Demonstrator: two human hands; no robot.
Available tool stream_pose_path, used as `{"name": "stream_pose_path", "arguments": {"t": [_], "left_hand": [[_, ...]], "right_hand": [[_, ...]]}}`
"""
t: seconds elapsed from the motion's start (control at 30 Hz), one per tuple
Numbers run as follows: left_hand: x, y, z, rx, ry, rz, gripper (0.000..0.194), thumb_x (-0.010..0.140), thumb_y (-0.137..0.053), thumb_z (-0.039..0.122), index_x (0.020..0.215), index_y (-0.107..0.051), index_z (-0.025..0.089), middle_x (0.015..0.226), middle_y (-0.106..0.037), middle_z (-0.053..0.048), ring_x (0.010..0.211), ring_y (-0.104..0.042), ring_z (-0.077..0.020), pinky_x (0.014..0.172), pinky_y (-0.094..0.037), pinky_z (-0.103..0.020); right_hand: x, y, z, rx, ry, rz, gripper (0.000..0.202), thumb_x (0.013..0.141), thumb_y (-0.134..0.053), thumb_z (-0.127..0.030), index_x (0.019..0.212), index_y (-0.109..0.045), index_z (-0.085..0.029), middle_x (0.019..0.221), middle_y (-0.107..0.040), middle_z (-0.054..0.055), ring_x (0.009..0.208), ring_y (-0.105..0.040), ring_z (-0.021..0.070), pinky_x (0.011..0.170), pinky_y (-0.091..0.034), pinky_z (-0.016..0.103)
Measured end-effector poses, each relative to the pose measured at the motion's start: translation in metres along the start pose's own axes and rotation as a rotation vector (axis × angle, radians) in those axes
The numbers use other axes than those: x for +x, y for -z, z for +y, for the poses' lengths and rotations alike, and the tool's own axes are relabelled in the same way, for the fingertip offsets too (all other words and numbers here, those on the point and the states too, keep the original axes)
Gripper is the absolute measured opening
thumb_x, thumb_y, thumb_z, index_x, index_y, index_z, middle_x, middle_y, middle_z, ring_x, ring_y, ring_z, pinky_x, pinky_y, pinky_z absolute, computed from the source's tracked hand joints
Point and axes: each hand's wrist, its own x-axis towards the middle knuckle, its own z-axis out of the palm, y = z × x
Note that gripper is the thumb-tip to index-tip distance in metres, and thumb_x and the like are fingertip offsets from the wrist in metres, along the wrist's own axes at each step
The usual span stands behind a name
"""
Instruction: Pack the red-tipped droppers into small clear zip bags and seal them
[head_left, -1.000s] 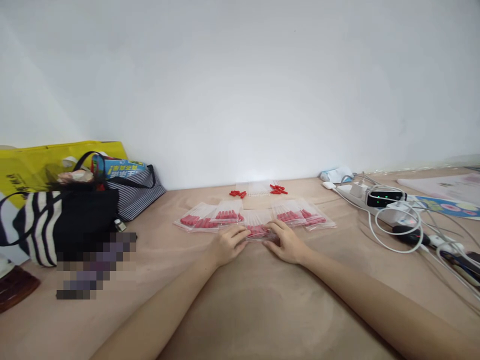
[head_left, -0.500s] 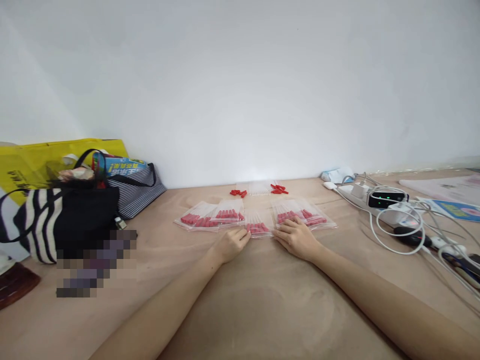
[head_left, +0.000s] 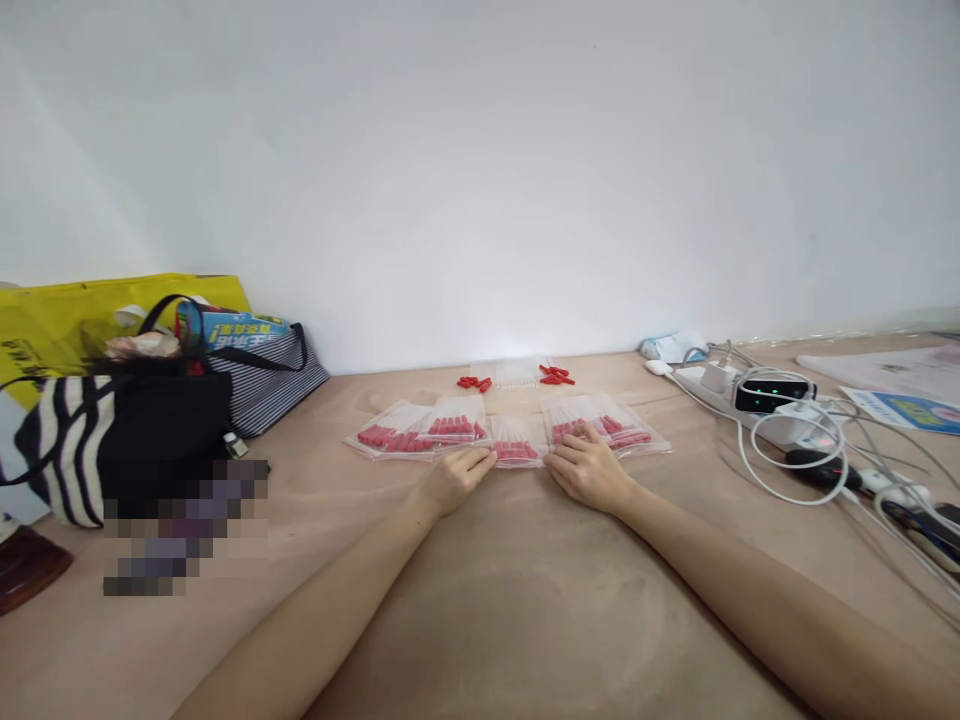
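Note:
A clear zip bag (head_left: 513,432) with several red-ended sticks in it lies at the middle of the table. My left hand (head_left: 454,478) is closed, its fingertips pinching the bag's near left corner. At the near right corner, my right hand (head_left: 590,468) pinches the same bag, its other fingers curled over the bags on that side. Overlapping zip bags with red-ended contents lie left (head_left: 405,428) and right (head_left: 622,428) of the middle one. What the right fingers cover is partly hidden.
Behind the bags lie two small piles of loose red pieces (head_left: 474,383) (head_left: 556,375), with thin clear sticks (head_left: 517,375) between them. Cloth bags (head_left: 161,430) stand on the left. A power strip (head_left: 780,420) with tangled white cables occupies the right side. A white wall (head_left: 480,180) closes the back.
The middle zip bag has shifted slightly away from me, with both hands still at its near corners. The view has moved a little; the other bags and pieces stay in place.

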Motion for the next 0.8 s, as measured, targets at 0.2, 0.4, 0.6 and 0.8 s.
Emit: {"name": "stream_pose_path", "arguments": {"t": [0.2,0.4,0.6,0.8], "left_hand": [[0.002,-0.003,-0.002,0.188,-0.260,0.229,0.024,0.086,-0.036,0.016,0.088,-0.060,0.014,0.077,-0.065,-0.007,0.071,-0.062,-0.0133,0.065,-0.052,-0.026],[0.004,0.004,0.004,0.283,-0.281,0.268,0.025,0.086,-0.036,0.015,0.079,-0.060,0.013,0.068,-0.062,-0.005,0.062,-0.060,-0.0119,0.056,-0.049,-0.022],[0.006,0.003,0.006,0.318,-0.283,0.273,0.025,0.085,-0.038,0.014,0.071,-0.059,0.014,0.062,-0.060,-0.003,0.057,-0.057,-0.0103,0.051,-0.045,-0.020],[0.007,0.002,0.009,0.328,-0.279,0.281,0.023,0.084,-0.041,0.014,0.069,-0.058,0.013,0.063,-0.061,-0.001,0.054,-0.057,-0.0097,0.049,-0.044,-0.020]], "right_hand": [[0.000,-0.001,0.001,-0.028,0.028,0.048,0.028,0.081,-0.041,-0.012,0.055,-0.052,-0.016,0.054,-0.051,0.000,0.062,-0.040,0.0127,0.072,-0.025,0.033],[0.000,0.001,0.000,-0.033,0.010,0.065,0.026,0.081,-0.042,-0.014,0.057,-0.053,-0.016,0.055,-0.052,0.000,0.063,-0.041,0.0123,0.074,-0.025,0.034],[0.008,0.000,-0.007,0.002,-0.015,0.099,0.016,0.081,-0.046,-0.018,0.070,-0.058,-0.017,0.063,-0.057,0.000,0.068,-0.044,0.0128,0.073,-0.026,0.032],[0.027,-0.015,-0.022,0.004,0.017,0.138,0.020,0.082,-0.046,-0.016,0.066,-0.057,-0.017,0.061,-0.056,0.000,0.065,-0.042,0.0119,0.069,-0.026,0.030]]}}
